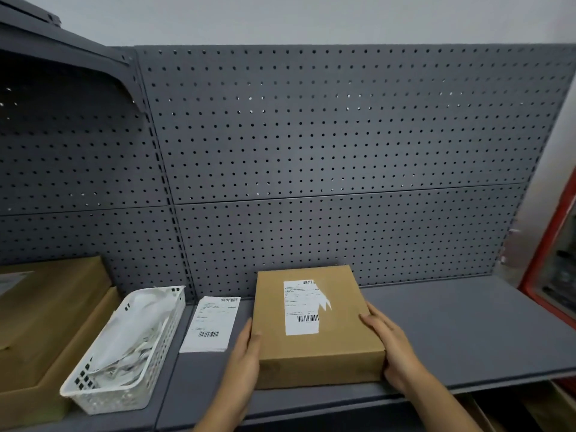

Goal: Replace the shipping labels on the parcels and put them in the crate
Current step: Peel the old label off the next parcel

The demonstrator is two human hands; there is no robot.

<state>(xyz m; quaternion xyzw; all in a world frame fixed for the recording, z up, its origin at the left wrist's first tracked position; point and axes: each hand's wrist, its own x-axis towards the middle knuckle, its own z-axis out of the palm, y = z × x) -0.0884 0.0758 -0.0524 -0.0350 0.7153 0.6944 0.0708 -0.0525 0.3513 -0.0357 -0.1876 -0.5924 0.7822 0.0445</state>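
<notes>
Containers sit left of the hands. Nearest is a white plastic basket [162, 338] with latticed walls, standing askew on the shelf [452, 332] and filled with crumpled white paper strips [131, 332]. Further left again, an open shallow cardboard crate [31, 397] holds a flat brown box [53, 307] with a pale label on its top, only partly in view.

Between the basket and the left hand [243, 357] lies a small stack of loose shipping labels [212, 324], white with black barcodes, flat on the shelf.

The parcel [311, 319], a flat rectangular box of plain brown cardboard, lies on the shelf between the two hands. Its white label [301, 307] is stuck on top and is torn ragged along the edge nearer the right hand [389, 341]. The left hand lies against the parcel's left side, fingers fairly straight along it and the thumb tip on the top edge. The right hand presses the opposite side, its fingers stretched along the upper right edge. Neither hand curls round the box; it is braced between them.

The shelf is smooth, matte grey metal. Beyond the hands rises a grey pegboard [311, 151] of the same metal, dotted with regular rows of holes and split by a horizontal seam. Above it is a pale wall [311, 17]. Far right of the right hand stands a red-framed glass panel [554, 275].
</notes>
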